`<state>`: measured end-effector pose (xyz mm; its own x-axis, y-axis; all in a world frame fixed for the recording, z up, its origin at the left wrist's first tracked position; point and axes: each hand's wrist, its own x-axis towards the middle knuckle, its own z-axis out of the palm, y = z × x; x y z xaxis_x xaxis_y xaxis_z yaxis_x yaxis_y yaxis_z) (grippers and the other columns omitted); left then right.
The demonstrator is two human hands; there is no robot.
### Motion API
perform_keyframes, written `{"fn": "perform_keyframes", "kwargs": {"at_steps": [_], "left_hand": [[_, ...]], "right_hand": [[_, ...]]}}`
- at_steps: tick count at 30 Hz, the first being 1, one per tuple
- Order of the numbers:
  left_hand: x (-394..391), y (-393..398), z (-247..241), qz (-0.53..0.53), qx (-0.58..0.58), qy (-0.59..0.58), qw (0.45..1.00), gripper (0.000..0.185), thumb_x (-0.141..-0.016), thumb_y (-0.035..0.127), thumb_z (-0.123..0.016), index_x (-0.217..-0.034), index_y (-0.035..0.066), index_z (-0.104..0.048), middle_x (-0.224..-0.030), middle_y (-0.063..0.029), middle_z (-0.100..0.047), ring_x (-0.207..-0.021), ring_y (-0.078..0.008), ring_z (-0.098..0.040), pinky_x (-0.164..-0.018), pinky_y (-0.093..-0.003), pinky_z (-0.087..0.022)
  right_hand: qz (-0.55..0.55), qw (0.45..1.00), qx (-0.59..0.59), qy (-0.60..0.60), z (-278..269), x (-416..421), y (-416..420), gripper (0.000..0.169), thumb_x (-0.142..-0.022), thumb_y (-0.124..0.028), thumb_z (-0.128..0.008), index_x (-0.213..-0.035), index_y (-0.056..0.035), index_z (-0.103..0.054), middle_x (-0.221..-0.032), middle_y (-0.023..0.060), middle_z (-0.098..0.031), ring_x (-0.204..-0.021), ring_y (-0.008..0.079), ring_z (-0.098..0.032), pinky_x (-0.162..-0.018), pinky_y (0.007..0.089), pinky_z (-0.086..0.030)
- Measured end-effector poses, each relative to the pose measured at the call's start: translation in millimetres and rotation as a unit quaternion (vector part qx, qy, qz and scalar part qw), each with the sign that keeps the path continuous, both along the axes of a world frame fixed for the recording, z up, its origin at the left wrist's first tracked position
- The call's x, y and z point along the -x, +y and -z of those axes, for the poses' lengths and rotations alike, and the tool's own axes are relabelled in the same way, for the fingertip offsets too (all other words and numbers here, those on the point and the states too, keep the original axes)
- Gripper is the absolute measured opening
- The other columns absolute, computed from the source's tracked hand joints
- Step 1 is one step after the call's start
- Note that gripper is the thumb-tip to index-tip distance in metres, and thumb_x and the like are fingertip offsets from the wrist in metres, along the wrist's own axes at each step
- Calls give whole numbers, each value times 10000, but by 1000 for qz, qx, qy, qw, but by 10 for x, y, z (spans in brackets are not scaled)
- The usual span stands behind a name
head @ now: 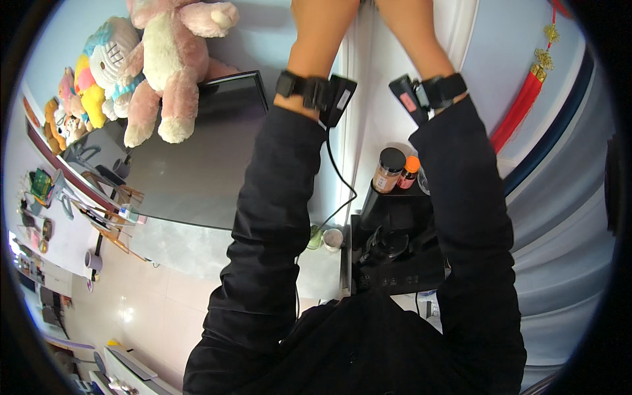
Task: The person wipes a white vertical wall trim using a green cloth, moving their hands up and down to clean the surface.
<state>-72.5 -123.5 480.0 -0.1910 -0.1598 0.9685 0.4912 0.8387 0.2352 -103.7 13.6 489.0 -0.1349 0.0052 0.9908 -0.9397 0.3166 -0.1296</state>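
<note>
Both my arms, in black sleeves, stretch up to the top edge of the head view. Only the wrist end of my left hand (323, 22) shows; its fingers lie beyond the frame. My right hand (407, 22) is cut off in the same way, so whatever either one holds is hidden. A small dark bit shows between them at the very edge. Black straps hold a dark device (338, 100) on my left wrist and another device (410, 98) on my right. A black cable (345, 197) hangs from the left one. Behind my wrists runs white wall trim (363, 108).
A television (192, 168) stands left, with a pink plush toy (170, 64) over it and several more beside. Below, a black cabinet (405, 212) bears a dark-lidded jar (388, 170) and an orange-capped bottle (409, 173). A red tassel (518, 108) and grey-blue curtain (563, 237) hang right.
</note>
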Motion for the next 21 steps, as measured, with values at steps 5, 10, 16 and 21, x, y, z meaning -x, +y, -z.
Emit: {"fn": "perform_keyframes", "kwargs": {"at_steps": [5, 10, 16, 21], "left_hand": [[-152, 132, 1003, -28, -20, -19, 999, 188, -926, 129, -687, -1106, 73, -697, -954, -154, -672, -835, -383, -682, -725, -484, -539], [-449, 235, 2271, -27, -77, -171, 982, 166, -931, 57, -684, -1098, 56, -690, -971, -153, -673, -820, -362, -691, -723, -451, -554], [-458, 134, 2464, 76, -106, -174, 976, 204, -925, 71, -749, -1120, 37, -701, -975, -141, -688, -797, -295, -711, -705, -399, -561], [-309, -6, 1490, 25, -14, -165, 986, 216, -910, 65, -740, -1120, 31, -702, -938, -145, -694, -767, -294, -691, -710, -402, -557]], "right_hand": [[69, 989, -24, -130, 1020, -132, 4, 224, -854, -144, -813, -1032, -55, -710, -957, 127, -734, -867, 318, -734, -775, 420, -578], [73, 962, -72, -254, 2237, -551, -69, 187, -887, -19, -713, -1038, -37, -604, -1071, 180, -629, -959, 459, -660, -785, 527, -546], [54, 976, -61, -204, 2478, -575, -27, 166, -896, -22, -707, -1043, -28, -630, -1039, 165, -641, -966, 440, -651, -770, 530, -537], [47, 975, -86, -198, 1551, -357, 26, 130, -889, -26, -717, -994, -23, -641, -985, 158, -659, -934, 432, -654, -767, 522, -521]]}}
